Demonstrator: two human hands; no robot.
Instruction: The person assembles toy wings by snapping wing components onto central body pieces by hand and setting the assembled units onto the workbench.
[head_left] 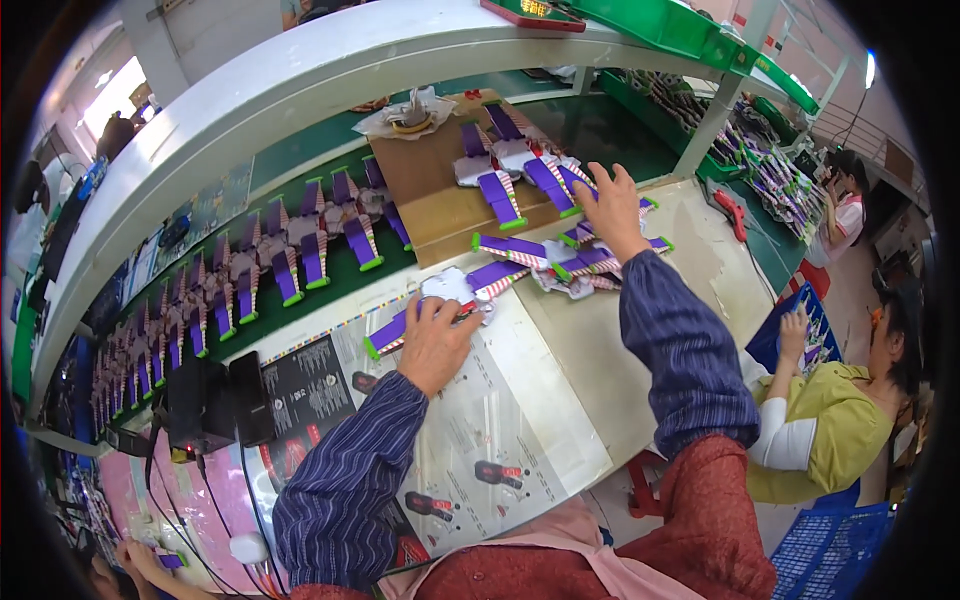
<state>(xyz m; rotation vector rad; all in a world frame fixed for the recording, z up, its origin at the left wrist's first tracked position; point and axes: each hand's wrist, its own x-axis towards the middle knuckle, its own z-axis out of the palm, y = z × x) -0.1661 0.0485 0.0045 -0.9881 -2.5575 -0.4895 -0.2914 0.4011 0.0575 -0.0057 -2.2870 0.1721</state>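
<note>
My left hand [437, 343] rests with bent fingers on a toy wing assembly [386, 336], which has purple wings, green tips, striped edges and a grey centre. It lies on the plastic-covered worktop. My right hand [612, 212] reaches farther off, fingers apart, beside the purple wing [548, 184] of another assembly on a brown cardboard sheet [400, 160]. Whether its fingertips touch that wing is hard to tell. Between my hands, several more assemblies [590, 262] lie overlapping at the sheet's near edge.
A long row of similar wing assemblies [285, 262] stretches left along the green surface. A white shelf beam [330, 72] arches above. Nearby are a black device [250, 395] with cables, a red-handled tool [730, 213], green bins [650, 30] and a co-worker in yellow-green [835, 430] at right.
</note>
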